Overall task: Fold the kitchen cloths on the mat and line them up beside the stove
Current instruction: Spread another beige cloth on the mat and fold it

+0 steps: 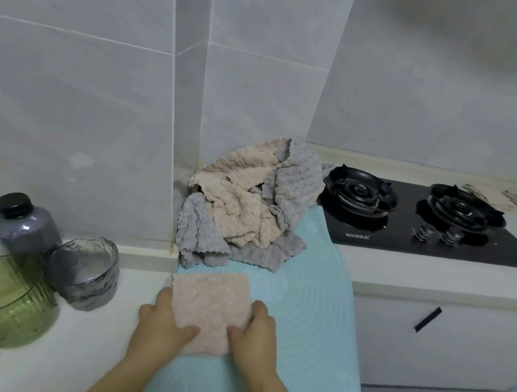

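I had a folded pink cloth (210, 304) lying on the pale blue mat (313, 321), near the mat's left edge, and I held it from both sides. My left grip (163, 321) was curled round the cloth's left edge with the thumb laid across the top, and my right grip (254, 328) was curled round the right edge in the same way, so each pinched the cloth between thumb and fingers; the two thumbs pointed at each other over the near part of the cloth without touching. The mat ran along the white bench (93, 338) and hung over its front edge. At the far end of the mat, against the tiled wall corner, lay a loose pile of cloths (242, 207), beige ones tangled with grey ones, partly on the mat and just beside the black stove (426, 231). The stove had two burners and two knobs at its front. Beyond its right burner, flat cloths (493, 198) of a beige colour lay on the bench, too far off to count. To my left stood a green jug (4, 297), a grey glass cup (86, 272) touching it, and behind them a jar (25, 224) with a black lid. Below the stove were white drawers (448, 339) with slanted black handles.
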`<state>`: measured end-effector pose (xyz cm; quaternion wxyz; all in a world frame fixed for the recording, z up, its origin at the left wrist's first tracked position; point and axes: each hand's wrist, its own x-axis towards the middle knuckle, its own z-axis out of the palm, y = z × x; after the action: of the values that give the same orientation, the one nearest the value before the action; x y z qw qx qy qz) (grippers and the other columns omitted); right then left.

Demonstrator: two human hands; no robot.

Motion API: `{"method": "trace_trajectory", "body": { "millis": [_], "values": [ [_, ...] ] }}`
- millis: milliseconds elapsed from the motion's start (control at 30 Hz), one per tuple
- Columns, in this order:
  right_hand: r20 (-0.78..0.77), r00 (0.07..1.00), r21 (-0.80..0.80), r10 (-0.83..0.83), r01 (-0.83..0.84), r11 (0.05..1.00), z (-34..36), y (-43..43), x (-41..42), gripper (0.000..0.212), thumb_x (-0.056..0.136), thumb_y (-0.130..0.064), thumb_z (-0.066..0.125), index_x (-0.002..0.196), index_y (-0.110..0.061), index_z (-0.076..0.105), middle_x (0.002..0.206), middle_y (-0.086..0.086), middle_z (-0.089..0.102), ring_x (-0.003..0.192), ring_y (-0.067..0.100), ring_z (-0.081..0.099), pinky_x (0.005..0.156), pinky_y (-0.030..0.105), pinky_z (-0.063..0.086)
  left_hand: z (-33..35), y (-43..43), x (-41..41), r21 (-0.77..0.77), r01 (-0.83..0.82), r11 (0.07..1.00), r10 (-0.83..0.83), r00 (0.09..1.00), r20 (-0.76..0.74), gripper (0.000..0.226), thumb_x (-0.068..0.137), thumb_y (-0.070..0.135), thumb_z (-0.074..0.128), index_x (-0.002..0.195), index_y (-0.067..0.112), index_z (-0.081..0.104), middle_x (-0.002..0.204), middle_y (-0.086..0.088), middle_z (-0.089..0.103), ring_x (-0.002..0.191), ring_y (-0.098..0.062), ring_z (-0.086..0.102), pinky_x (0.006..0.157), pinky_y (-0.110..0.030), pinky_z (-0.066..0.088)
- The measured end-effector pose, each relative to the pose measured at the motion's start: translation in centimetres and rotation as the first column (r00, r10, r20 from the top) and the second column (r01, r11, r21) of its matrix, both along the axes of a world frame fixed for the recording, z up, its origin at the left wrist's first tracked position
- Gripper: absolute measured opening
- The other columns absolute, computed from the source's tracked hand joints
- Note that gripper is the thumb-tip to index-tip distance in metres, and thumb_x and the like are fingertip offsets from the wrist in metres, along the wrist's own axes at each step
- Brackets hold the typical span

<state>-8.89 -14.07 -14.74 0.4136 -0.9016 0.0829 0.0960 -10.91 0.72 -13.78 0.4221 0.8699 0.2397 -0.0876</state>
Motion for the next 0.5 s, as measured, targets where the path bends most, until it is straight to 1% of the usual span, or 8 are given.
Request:
{"method": "trace_trajectory", "body": {
  "millis": [67, 133, 200, 233, 300, 400, 433, 500],
  "values": [
    [-0.065, 0.998, 0.054, -0.008, 0.011, 0.998, 0.1, -0.4, 0.4, 0.044, 0.084, -0.019, 0.061, 0.123, -0.008, 0.043, 0.115, 0.006, 0.056, 0.101, 0.021, 0.056, 0.083, 0.029, 0.046, 0.2, 0.2, 0.3, -0.041, 0.011, 0.999, -0.012, 1.0, -0.015, 0.093, 0.075, 0.026, 0.075, 0.145, 0.015, 0.016, 0.135, -0.018, 0.042, 0.119, -0.033, 0.048, 0.091, -0.031, 0.04],
    [-0.108, 0.994, 0.093, 0.02, -0.01, 0.996, 0.3, -0.9, 0.6, 0.027, 0.085, -0.02, 0.062, 0.107, -0.012, 0.049, 0.097, -0.001, 0.057, 0.09, 0.016, 0.056, 0.071, 0.022, 0.046, 0.2, 0.3, 0.6, -0.11, 0.008, 0.994, -0.008, 1.0, 0.0, 0.092, 0.075, 0.022, 0.076, 0.145, 0.015, 0.016, 0.137, -0.013, 0.045, 0.12, -0.032, 0.049, 0.089, -0.03, 0.04],
    [-0.134, 0.991, 0.231, -0.001, 0.032, 0.972, 0.8, -1.5, 0.8, 0.013, 0.082, -0.015, 0.062, 0.088, -0.015, 0.05, 0.081, -0.004, 0.053, 0.074, 0.012, 0.052, 0.056, 0.017, 0.039, 0.4, 0.0, 0.9, -0.196, -0.018, 0.981, 0.029, 0.998, 0.053, 0.086, 0.078, 0.024, 0.073, 0.145, 0.021, 0.019, 0.141, -0.008, 0.043, 0.123, -0.029, 0.047, 0.095, -0.032, 0.04],
    [-0.155, 0.987, 0.342, -0.033, 0.085, 0.936, 1.1, -1.9, 0.8, 0.011, 0.081, -0.012, 0.061, 0.082, -0.014, 0.051, 0.076, -0.003, 0.053, 0.068, 0.011, 0.052, 0.052, 0.017, 0.038, 0.6, -0.4, 1.0, -0.238, -0.024, 0.971, 0.047, 0.994, 0.094, 0.08, 0.082, 0.027, 0.07, 0.145, 0.025, 0.02, 0.145, -0.003, 0.039, 0.127, -0.027, 0.044, 0.101, -0.033, 0.038],
    [-0.196, 0.975, 0.551, -0.108, 0.201, 0.81, 1.9, -3.0, 0.7, 0.011, 0.078, -0.006, 0.061, 0.081, -0.013, 0.053, 0.076, 0.001, 0.056, 0.064, 0.012, 0.053, 0.05, 0.016, 0.04, 1.4, -1.8, 1.4, -0.343, 0.018, 0.939, 0.041, 0.985, 0.166, 0.066, 0.09, 0.031, 0.058, 0.144, 0.037, 0.021, 0.148, 0.008, 0.031, 0.134, -0.02, 0.036, 0.108, -0.033, 0.03],
    [-0.259, 0.953, 0.721, -0.156, 0.298, 0.626, 3.3, -6.0, 0.5, 0.016, 0.077, -0.004, 0.059, 0.092, -0.009, 0.054, 0.088, 0.007, 0.06, 0.073, 0.017, 0.058, 0.055, 0.023, 0.046, 2.5, -4.9, 2.2, -0.485, 0.119, 0.866, -0.031, 0.982, 0.185, 0.051, 0.094, 0.029, 0.051, 0.137, 0.047, 0.031, 0.138, 0.017, 0.033, 0.127, -0.012, 0.038, 0.104, -0.029, 0.032],
    [-0.289, 0.945, 0.756, -0.155, 0.325, 0.569, 3.5, -7.4, 0.5, 0.015, 0.081, -0.003, 0.056, 0.095, -0.009, 0.053, 0.091, 0.008, 0.061, 0.076, 0.018, 0.059, 0.057, 0.025, 0.048, 2.7, -6.2, 2.6, -0.529, 0.139, 0.837, -0.052, 0.983, 0.176, 0.045, 0.094, 0.026, 0.052, 0.132, 0.046, 0.04, 0.138, 0.015, 0.036, 0.125, -0.013, 0.043, 0.104, -0.03, 0.036],
    [-0.356, 0.923, 0.801, -0.148, 0.382, 0.46, 4.0, -10.8, 0.7, 0.014, 0.087, -0.005, 0.051, 0.099, -0.012, 0.052, 0.096, 0.009, 0.063, 0.079, 0.021, 0.062, 0.056, 0.029, 0.053, 2.7, -9.3, 3.8, -0.582, 0.166, 0.796, -0.09, 0.984, 0.156, 0.032, 0.093, 0.018, 0.055, 0.117, 0.039, 0.058, 0.135, 0.005, 0.049, 0.117, -0.019, 0.054, 0.101, -0.037, 0.044]
  ]
}}
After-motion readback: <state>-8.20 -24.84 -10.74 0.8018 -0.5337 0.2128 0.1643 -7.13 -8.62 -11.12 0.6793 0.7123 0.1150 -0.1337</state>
